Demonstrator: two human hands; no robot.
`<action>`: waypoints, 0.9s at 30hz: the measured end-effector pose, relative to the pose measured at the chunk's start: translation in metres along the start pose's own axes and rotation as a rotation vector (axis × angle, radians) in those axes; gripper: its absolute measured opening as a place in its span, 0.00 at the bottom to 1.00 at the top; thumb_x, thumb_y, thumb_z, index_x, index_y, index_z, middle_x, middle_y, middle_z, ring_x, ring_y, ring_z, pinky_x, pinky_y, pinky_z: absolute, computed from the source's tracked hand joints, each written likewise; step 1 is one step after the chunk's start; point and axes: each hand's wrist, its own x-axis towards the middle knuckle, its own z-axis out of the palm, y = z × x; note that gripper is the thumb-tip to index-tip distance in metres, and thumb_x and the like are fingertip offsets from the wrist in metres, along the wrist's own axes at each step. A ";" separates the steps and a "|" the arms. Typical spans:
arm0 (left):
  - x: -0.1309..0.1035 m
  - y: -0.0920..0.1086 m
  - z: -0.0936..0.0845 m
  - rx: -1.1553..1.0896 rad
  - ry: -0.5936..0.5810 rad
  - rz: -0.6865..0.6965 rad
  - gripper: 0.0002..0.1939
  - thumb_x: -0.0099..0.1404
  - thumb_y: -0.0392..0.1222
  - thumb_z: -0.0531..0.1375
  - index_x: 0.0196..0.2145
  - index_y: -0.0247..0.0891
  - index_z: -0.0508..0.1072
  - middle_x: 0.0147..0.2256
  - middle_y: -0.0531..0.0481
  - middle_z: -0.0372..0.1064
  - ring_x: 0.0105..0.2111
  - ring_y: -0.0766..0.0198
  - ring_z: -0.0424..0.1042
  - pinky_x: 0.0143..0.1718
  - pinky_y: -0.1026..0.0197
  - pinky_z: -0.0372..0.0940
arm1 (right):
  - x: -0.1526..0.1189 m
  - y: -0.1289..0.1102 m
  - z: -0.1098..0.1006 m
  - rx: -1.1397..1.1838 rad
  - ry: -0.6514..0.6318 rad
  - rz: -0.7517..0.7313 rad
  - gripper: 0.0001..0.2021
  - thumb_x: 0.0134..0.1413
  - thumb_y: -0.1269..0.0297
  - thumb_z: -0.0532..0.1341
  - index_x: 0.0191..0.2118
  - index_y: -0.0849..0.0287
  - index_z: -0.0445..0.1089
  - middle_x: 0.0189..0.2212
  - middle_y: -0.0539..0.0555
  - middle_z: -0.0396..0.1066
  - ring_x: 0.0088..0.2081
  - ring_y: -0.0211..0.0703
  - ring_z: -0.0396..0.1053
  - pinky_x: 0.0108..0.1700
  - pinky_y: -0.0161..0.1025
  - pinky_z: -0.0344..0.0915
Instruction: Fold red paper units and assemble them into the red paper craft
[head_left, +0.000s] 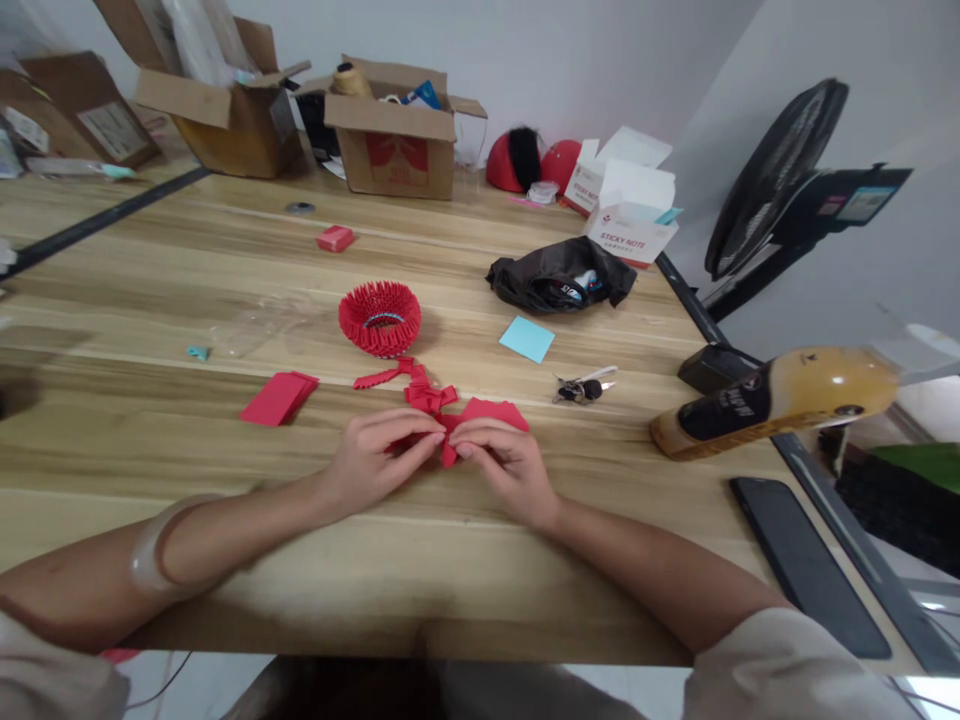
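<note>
Thumb and fingers of my left hand (386, 455) are pinched together on a small red paper piece (449, 455). My right hand (510, 465) pinches the same piece from the other side, so part of it is covered by fingers. Just beyond lie several folded red paper pieces (426, 390), some stacked in a short row. Red paper sheets (495, 410) show behind my right hand. Farther off stands a round red bowl (380, 335) built of many folded paper pieces, with a light blue ring inside. To the left rests a stack of red paper slips (277, 398).
A blue paper sheet (527, 339), keys (583, 388) and a black plastic bag (559, 275) lie to the right. A yellow bottle (780, 400) and a phone (806, 560) are near the right edge. Cardboard boxes (397, 140) and sticky note boxes (634, 230) stand along the back.
</note>
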 end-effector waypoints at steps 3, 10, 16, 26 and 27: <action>0.000 0.000 -0.001 -0.006 0.008 0.016 0.04 0.62 0.34 0.59 0.33 0.36 0.74 0.32 0.48 0.76 0.32 0.65 0.75 0.37 0.66 0.69 | 0.000 0.002 0.002 0.176 -0.010 0.076 0.08 0.55 0.60 0.59 0.34 0.57 0.74 0.33 0.54 0.73 0.31 0.38 0.72 0.36 0.38 0.71; -0.001 0.002 -0.001 -0.030 -0.045 -0.021 0.03 0.60 0.38 0.62 0.31 0.37 0.74 0.28 0.52 0.75 0.26 0.68 0.72 0.28 0.68 0.66 | -0.001 0.012 0.004 0.258 -0.018 0.154 0.10 0.43 0.62 0.68 0.35 0.57 0.74 0.34 0.53 0.73 0.34 0.39 0.72 0.38 0.37 0.71; -0.003 -0.001 0.000 -0.073 -0.063 -0.055 0.03 0.60 0.38 0.61 0.33 0.37 0.74 0.28 0.52 0.75 0.25 0.68 0.72 0.27 0.68 0.65 | 0.000 0.012 0.003 0.207 -0.008 0.117 0.09 0.43 0.61 0.68 0.34 0.56 0.75 0.33 0.54 0.73 0.33 0.40 0.71 0.37 0.38 0.70; -0.001 0.002 0.003 -0.104 -0.056 -0.101 0.07 0.59 0.35 0.59 0.35 0.36 0.76 0.32 0.49 0.78 0.27 0.66 0.75 0.28 0.68 0.69 | 0.000 0.013 0.000 0.136 0.076 0.100 0.06 0.45 0.63 0.67 0.32 0.57 0.74 0.30 0.53 0.73 0.32 0.39 0.71 0.36 0.37 0.69; -0.001 0.002 0.003 -0.106 -0.046 -0.128 0.08 0.58 0.35 0.59 0.36 0.36 0.76 0.32 0.48 0.78 0.27 0.65 0.75 0.27 0.68 0.69 | 0.000 0.014 0.000 0.140 0.089 0.097 0.06 0.45 0.64 0.67 0.32 0.57 0.74 0.30 0.53 0.73 0.32 0.39 0.71 0.37 0.37 0.69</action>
